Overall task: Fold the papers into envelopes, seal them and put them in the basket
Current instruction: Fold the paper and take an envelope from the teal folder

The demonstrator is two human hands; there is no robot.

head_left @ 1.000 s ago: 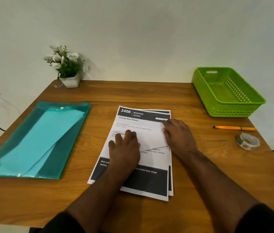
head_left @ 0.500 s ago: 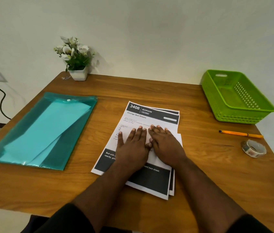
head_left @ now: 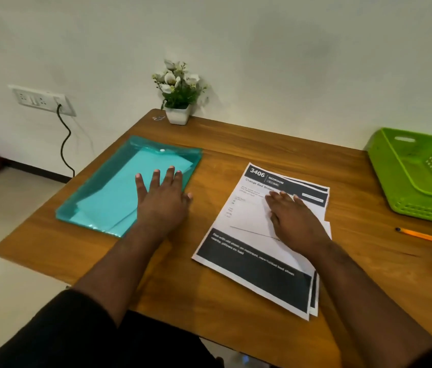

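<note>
- Papers (head_left: pixel 246 261), printed sheets stacked on the wooden table (head_left: pixel 236 144), lie left of the green basket (head_left: pixel 419 181).
- Right hand (head_left: pixel 294 219) rests flat, fingers straight, on a folded sheet atop the papers.
- Left hand (head_left: pixel 161 197), fingers spread, presses the teal folder (head_left: pixel 119 187) left of the papers.

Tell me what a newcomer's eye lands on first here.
Two bare hands lie flat on a wooden table: the left hand rests on a teal plastic folder, the right hand presses a folded white sheet atop a stack of printed papers. A bright green basket, nothing in it, sits at the far right, and a small potted plant stands by the wall.
</note>
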